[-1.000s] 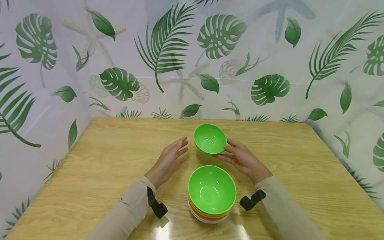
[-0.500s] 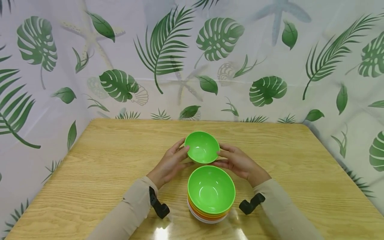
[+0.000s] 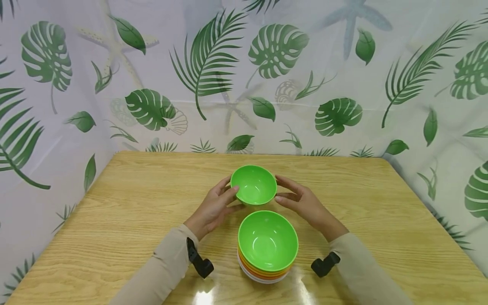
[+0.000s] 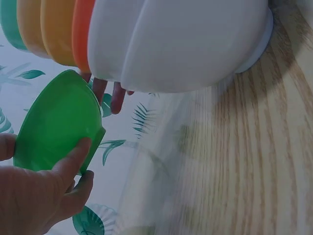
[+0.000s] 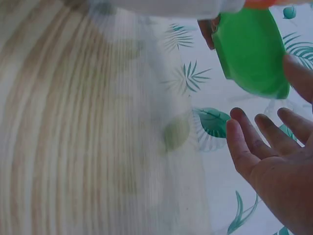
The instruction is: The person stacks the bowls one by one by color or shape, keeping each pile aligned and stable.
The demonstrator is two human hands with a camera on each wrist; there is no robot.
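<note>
My left hand (image 3: 213, 208) pinches a small green bowl (image 3: 253, 185) by its left side, thumb over the rim and fingers beneath. In the left wrist view this green bowl (image 4: 56, 122) is off the table. My right hand (image 3: 309, 208) is beside the bowl's right side with loosely bent fingers. The right wrist view shows the fingers of that hand (image 5: 288, 169) spread apart from the bowl, its thumb close to the rim. Nearer me stands a stack of nested bowls, topped by a larger green bowl (image 3: 268, 240), with yellow, orange and white ones below.
The stack's white bowl (image 4: 181, 46) is lowest on the wooden table (image 3: 152, 186). A leaf-patterned cloth (image 3: 282, 101) hangs behind the table and along its sides. Black wrist cameras (image 3: 200, 262) are strapped over both beige sleeves.
The small green bowl has moved left and slightly toward me from the right hand into the left. The left hand has taken hold of it; the right fingers have let go. The stack stays put.
</note>
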